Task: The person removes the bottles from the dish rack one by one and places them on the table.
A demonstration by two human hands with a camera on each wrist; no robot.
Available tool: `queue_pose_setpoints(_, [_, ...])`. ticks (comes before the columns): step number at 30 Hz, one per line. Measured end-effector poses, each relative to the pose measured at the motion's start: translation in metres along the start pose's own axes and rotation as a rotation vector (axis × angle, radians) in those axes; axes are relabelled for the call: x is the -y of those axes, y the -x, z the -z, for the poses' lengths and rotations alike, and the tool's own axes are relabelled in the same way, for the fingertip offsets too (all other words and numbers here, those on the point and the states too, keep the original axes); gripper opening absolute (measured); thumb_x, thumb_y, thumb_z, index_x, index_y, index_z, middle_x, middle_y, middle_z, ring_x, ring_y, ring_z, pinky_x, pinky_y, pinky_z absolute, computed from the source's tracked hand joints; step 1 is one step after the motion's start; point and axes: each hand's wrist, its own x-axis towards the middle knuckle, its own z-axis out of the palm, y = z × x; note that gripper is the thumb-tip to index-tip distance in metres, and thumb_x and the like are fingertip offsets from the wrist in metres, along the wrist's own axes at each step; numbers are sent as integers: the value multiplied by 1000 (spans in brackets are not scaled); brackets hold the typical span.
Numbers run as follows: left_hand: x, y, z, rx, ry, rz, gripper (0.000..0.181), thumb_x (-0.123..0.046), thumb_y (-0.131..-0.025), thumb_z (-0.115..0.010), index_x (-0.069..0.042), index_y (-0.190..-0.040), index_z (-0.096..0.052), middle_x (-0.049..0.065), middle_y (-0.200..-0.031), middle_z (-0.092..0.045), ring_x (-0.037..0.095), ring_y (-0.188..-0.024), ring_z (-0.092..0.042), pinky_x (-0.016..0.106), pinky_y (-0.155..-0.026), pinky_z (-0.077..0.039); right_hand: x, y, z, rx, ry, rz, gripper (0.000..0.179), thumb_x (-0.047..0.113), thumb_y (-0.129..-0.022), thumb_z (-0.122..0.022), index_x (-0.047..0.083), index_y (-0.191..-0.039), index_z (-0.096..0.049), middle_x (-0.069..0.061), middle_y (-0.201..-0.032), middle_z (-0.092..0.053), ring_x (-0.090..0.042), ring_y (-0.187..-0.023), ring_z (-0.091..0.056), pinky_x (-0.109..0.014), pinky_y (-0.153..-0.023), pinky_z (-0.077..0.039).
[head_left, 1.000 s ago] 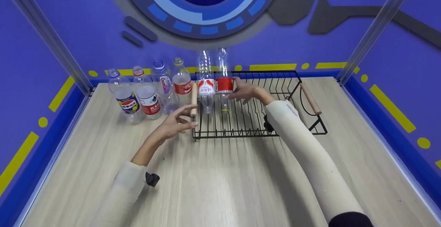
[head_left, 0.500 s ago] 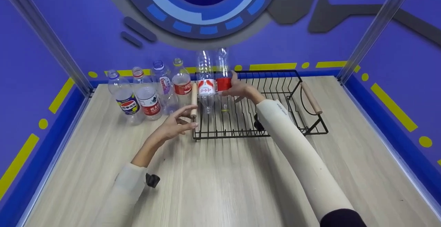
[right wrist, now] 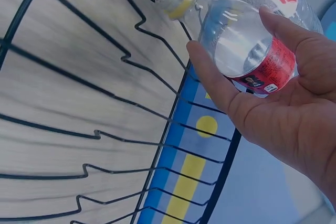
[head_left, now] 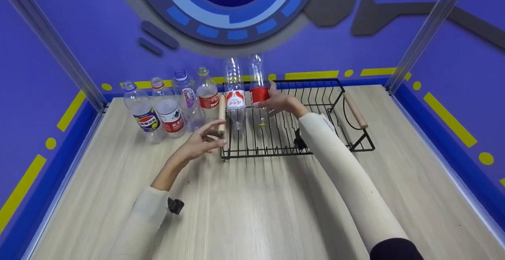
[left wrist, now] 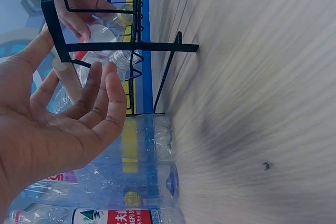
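Observation:
A clear plastic bottle with a red label (head_left: 259, 94) stands neck-down in the black wire rack (head_left: 290, 153), its yellow neck ring lowest. My right hand (head_left: 281, 102) grips it from the right, thumb and forefinger on either side in the right wrist view. Beside it on the left, a bottle with a white and red label (head_left: 235, 99) is also neck-down in the rack. My left hand (head_left: 197, 143) holds the front end of the rack's left wooden handle (head_left: 222, 114); in the left wrist view its fingers curl about that handle (left wrist: 67, 80).
Left of the rack several uncapped bottles stand upright: one with a blue Pepsi-like label (head_left: 146, 122), one red and white (head_left: 172, 122), one purple (head_left: 188, 98) and one red (head_left: 209, 100). A second wooden handle (head_left: 356, 110) is at the rack's right. A blue wall rises behind.
The right hand first closed in leftward on the red-labelled bottle. Since then that bottle has shifted slightly to the right with the hand. The left hand has stayed put.

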Motion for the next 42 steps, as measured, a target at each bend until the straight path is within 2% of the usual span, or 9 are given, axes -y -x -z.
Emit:
queue_pose_setpoints(5, [0, 0, 0, 7, 9, -5, 65, -15, -97, -69, -11, -155, -40, 26, -128, -61, 13, -95, -65, 33, -71, -52, -3, 7, 8, -8, -44, 28, 120, 21, -94, -75, 24, -158, 27, -28, -153, -36, -44, -131, -52, -50, -106, -52])
queue_pose_setpoints(10, [2, 1, 1, 6, 8, -1, 64, -14, -97, -69, -13, -154, -42, 27, -129, -61, 12, -96, -64, 34, -73, -52, -9, 12, 18, -4, -106, 48, 124, 16, -91, -78, 27, -159, 26, -26, -151, -40, -37, -119, -59, -50, -104, -53])
queue_pose_setpoints(13, [2, 1, 1, 5, 5, -3, 64, -15, -97, -70, -13, -154, -42, 26, -129, -61, 12, -97, -64, 33, -73, -51, -12, 16, 25, -6, -130, 62, 118, 14, -91, -78, 25, -162, 17, -24, -151, -41, -33, -118, -59, -49, -103, -54])
queue_pose_setpoints(18, [3, 3, 1, 1, 13, 4, 64, -14, -98, -69, -12, -155, -40, 23, -126, -62, 18, -100, -64, 31, -72, -51, -17, 24, 36, 14, -72, 111, 96, 20, -93, -76, 11, -163, -11, -20, -151, -45, -41, -135, -52, -48, -104, -53])
queue_pose_setpoints(21, [2, 3, 1, 1, 16, 9, 64, -13, -98, -68, -12, -155, -40, 23, -127, -62, 21, -100, -65, 31, -72, -50, -20, 28, 43, 33, -79, 159, 89, 20, -93, -75, 8, -161, -20, -17, -150, -45, -42, -137, -51, -50, -104, -53])
queue_pose_setpoints(24, [0, 2, 1, 4, 18, 10, 64, -14, -98, -68, -12, -155, -40, 25, -128, -61, 18, -100, -65, 30, -73, -50, -26, 33, 48, 49, -125, 201, 88, 18, -92, -76, 11, -161, -21, -16, -150, -42, -40, -132, -55, -53, -106, -51])
queue_pose_setpoints(29, [0, 2, -1, 17, 19, 5, 65, -14, -98, -69, -11, -155, -39, 24, -128, -63, 12, -98, -63, 28, -71, -49, -37, 42, 55, 69, -154, 223, 84, 16, -90, -79, 14, -157, -29, -14, -148, -41, -33, -125, -59, -58, -108, -47])
queue_pose_setpoints(36, [2, 2, 0, 20, 10, 9, 63, -14, -99, -68, -11, -155, -40, 19, -124, -63, 14, -99, -64, 36, -76, -52, -44, 53, 61, 93, -162, 276, 84, 13, -91, -77, 12, -158, -26, -16, -150, -45, -38, -130, -58, -50, -103, -54])
queue_pose_setpoints(42, [0, 2, 0, 19, 15, 3, 63, -15, -99, -67, -11, -155, -39, 20, -125, -63, 15, -100, -63, 32, -73, -51, -47, 63, 66, 60, -128, 333, 81, 15, -91, -76, 15, -158, -30, -15, -148, -49, -33, -123, -62, -45, -95, -58])
